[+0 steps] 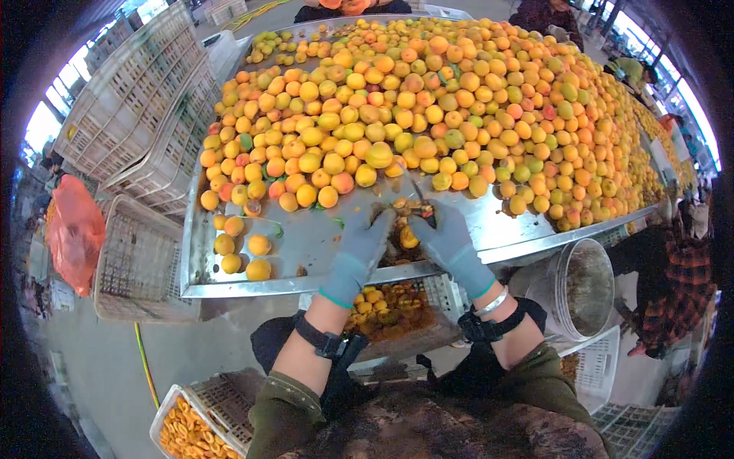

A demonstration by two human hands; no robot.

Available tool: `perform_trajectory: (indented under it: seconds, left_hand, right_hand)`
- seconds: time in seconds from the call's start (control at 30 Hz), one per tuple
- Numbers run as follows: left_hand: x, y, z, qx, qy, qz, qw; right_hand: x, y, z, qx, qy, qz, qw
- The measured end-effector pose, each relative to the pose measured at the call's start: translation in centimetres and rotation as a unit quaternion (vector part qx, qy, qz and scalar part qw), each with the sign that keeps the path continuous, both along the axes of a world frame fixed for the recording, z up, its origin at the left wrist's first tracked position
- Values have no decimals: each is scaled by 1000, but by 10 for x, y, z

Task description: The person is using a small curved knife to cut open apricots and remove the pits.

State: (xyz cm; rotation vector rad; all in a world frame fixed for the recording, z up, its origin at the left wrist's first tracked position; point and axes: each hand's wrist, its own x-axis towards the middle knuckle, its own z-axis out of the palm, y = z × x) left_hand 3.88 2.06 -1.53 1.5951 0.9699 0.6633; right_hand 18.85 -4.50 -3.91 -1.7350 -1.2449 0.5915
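Observation:
Both hands wear grey gloves with teal cuffs, close together over the near edge of a steel sorting table [302, 284] piled with apricots [451, 99]. My left hand [363, 241] has its fingers curled at a small, dark-mottled piece of fruit; what it grips is partly hidden. My right hand [443, 241] is closed on what looks like a small knife [420, 199], beside that fruit. Between the hands an orange fruit [409, 237] shows above dark pulp. A few apricots [258, 269] lie apart on the metal at the left.
Below the edge sit a crate of cut fruit [386, 310] and, right, a bucket [589, 287]. Left are stacked crates [134, 92], an empty crate [141, 252] and a red bag [73, 233]; lower left, a crate of apricot halves [191, 428]. Other people [680, 291] stand around the table.

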Motion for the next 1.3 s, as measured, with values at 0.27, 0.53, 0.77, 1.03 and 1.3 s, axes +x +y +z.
perform_trajectory:
  seconds: [0.27, 0.53, 0.77, 1.03, 1.3]
  left_hand:
    - [4, 6, -21, 33, -38, -7, 999]
    - [-6, 38, -43, 41, -77, -37, 996]
    - [-23, 61, -27, 407, 340, 95, 842]
    - [-21, 79, -37, 351, 503, 71, 787]
    - [-31, 69, -25, 191, 184, 73, 961]
  right_hand:
    - [-4, 3, 6, -10, 137, 32, 990]
    - [3, 0, 8, -59, 14, 25, 998]
    - [26, 2, 26, -144, -155, 68, 975]
    - [-7, 12, 26, -264, -295, 94, 913]
    - [5, -9, 57, -142, -136, 145, 970]
